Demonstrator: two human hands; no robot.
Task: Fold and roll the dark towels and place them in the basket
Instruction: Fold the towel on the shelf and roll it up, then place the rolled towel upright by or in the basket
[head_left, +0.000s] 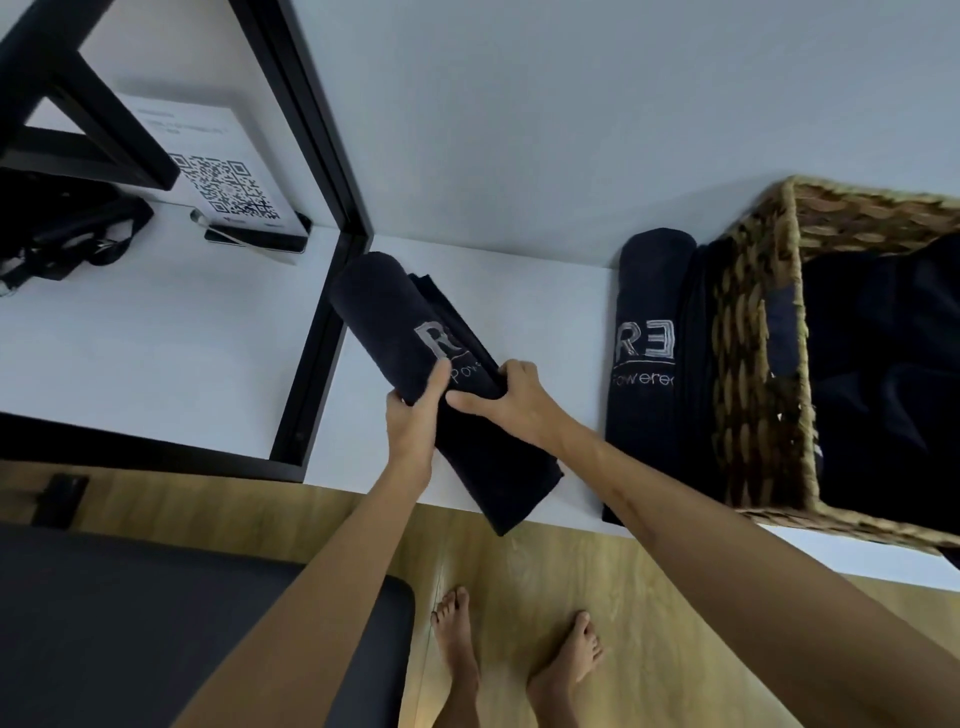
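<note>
Towel being rolled (395, 322): dark navy, with a grey embroidered "RE" logo and partial lettering beneath it; partly rolled into a cylinder at its far end, the unrolled flat part lying toward the near edge of the white bench (519, 291); laid diagonally, its near corner overhanging the bench edge.
Grip: the roll is held at its near side by the left hand (415, 421) and the right hand (506, 397).
Second towel (647, 364): dark navy, same logo shown, rolled lengthwise, laid against the left wall of the basket.
Basket (753, 364): woven wicker, brown, rectangular, set on the bench at the right; dark cloth is seen inside.
</note>
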